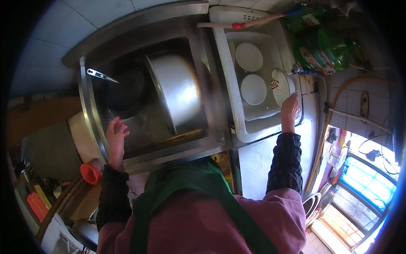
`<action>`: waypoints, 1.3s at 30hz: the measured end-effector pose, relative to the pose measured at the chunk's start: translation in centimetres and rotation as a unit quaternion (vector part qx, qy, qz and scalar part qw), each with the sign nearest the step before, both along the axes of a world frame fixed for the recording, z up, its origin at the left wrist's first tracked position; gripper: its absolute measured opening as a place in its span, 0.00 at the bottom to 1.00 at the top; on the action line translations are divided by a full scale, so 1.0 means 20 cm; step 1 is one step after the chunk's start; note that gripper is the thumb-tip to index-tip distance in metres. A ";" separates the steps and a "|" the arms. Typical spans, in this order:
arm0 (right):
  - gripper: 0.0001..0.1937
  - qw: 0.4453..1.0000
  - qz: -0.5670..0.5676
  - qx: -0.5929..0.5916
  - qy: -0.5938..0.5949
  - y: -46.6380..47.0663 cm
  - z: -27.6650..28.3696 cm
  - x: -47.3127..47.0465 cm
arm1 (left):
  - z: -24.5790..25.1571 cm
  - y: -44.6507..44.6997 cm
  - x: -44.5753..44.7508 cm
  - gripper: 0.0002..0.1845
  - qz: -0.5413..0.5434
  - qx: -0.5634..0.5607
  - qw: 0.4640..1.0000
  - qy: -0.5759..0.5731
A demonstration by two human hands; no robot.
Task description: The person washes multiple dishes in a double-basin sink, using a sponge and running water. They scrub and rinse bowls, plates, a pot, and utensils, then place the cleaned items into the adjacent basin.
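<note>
My right hand grips the rim of a pale bowl tilted over the right part of a white sink; brownish bits lie inside the bowl. Beside it, two round white dishes rest in a rectangular basin set in the sink. My left hand is raised with fingers parted, holding nothing, at the near left of a steel stove recess. Beyond that hand is a dark round pan, with a utensil's slotted metal handle above it. A large metal pot lies tipped on its side in the recess.
A ribbed hose crosses the sink's far edge. Right of the sink are a tap and large green bottles. A raised metal rim bounds the recess at left. A red plastic container sits near my left sleeve.
</note>
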State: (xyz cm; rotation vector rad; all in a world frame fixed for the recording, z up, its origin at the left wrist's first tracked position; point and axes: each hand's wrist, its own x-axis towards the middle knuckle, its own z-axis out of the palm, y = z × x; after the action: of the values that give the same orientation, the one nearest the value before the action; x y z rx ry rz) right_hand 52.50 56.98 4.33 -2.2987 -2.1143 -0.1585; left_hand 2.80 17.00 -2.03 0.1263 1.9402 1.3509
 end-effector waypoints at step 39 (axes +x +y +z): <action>0.15 0.814 0.353 -0.403 0.225 -1.45 -1.14 -1.96 | -0.96 -0.40 -0.25 0.11 -0.552 -0.151 0.801 0.178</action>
State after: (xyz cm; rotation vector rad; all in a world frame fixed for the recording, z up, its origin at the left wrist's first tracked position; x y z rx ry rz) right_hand 13.29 28.02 -18.43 -1.2726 -2.8240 1.3593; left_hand -2.14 8.93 -21.31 1.2160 1.7854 0.2236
